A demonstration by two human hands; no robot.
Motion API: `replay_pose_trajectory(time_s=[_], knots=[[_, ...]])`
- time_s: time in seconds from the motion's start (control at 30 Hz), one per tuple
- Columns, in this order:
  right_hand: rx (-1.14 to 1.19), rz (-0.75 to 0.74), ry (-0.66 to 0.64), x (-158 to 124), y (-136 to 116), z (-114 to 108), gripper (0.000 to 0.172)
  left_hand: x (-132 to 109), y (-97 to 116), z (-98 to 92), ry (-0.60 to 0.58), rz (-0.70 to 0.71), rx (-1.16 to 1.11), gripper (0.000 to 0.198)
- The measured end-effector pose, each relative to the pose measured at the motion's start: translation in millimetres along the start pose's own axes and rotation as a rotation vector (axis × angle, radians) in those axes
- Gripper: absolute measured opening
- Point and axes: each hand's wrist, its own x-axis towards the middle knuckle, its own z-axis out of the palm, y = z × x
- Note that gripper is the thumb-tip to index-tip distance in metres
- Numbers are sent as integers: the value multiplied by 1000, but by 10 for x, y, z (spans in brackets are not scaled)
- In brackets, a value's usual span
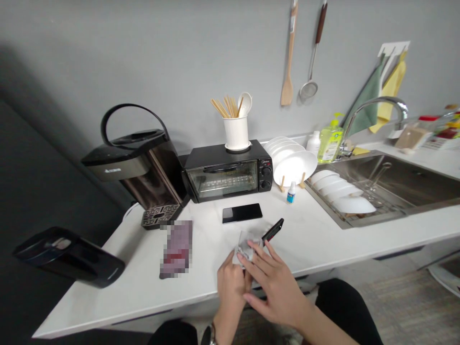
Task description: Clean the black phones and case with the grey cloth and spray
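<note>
My left hand (232,282) is closed at the counter's front edge, against a crumpled thin white wipe (247,243). My right hand (276,287) reaches over from the right, its fingers stretched out and its fingertips on the wipe. The right thumb stands apart from these fingers. A slim black piece (273,231) sticks out past the right fingertips; its other end is hidden, so I cannot tell its kind. Beyond the hands lies a black smartphone (242,213), screen up. A small white spray bottle with a blue label (291,192) stands farther back.
A black toaster oven (226,170) stands behind, bearing a white utensil holder (236,132). At left are a dark drink machine (143,167), a black bin-like container (72,258) and a blurred purple item (178,249). White plates (294,165) and a sink (413,187) are right.
</note>
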Motion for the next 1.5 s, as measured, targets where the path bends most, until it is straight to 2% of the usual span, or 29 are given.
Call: replay_pose_trajectory(time_s=[0.07, 0.13, 0.27, 0.33, 0.43, 0.57, 0.67, 0.73, 0.8, 0.93, 1.0, 1.07, 1.23, 1.3, 1.4, 1.5], knots=[[-6, -23, -32, -23, 54, -35, 75, -4, 4, -13, -8, 3, -7, 23], [-39, -3, -17, -45, 251, -90, 72, 7, 28, -40, -26, -13, -37, 23], [-137, 159, 131, -32, 765, -194, 58, 47, 87, -78, -58, -62, -83, 20], [-165, 224, 204, 16, 875, -208, 52, 58, 100, -77, -58, -69, -77, 20], [-151, 236, 234, 92, 695, -145, 49, 50, 85, -55, -43, -73, -67, 19], [-28, 64, 81, 88, 126, 16, 64, 0, 15, -8, -17, -35, 12, 20], [2, -11, -6, 20, -59, 66, 73, -27, -9, 5, -24, -14, 55, 22], [-20, -16, -16, -17, 33, 48, 72, -22, 7, -8, -28, -20, 37, 22], [-52, 20, 19, -33, 259, 1, 69, -1, 37, -30, -26, -33, -4, 21], [-141, 193, 179, -3, 782, -115, 56, 43, 87, -59, -29, -58, -54, 20], [-165, 240, 232, 32, 890, -139, 53, 55, 96, -63, -32, -64, -54, 21], [-158, 238, 250, 62, 818, -118, 54, 57, 95, -61, -30, -71, -59, 21], [-35, 71, 139, 62, 181, 37, 69, 12, 48, -32, -11, -49, -19, 21], [-9, 15, 90, 33, 33, 58, 72, -9, 28, -24, 7, -30, 29, 23], [-34, 1, 85, -19, 155, 9, 66, -10, 29, -41, -11, -13, 11, 22], [-100, 112, 161, -50, 559, -87, 57, 23, 65, -73, -46, -29, -50, 20]])
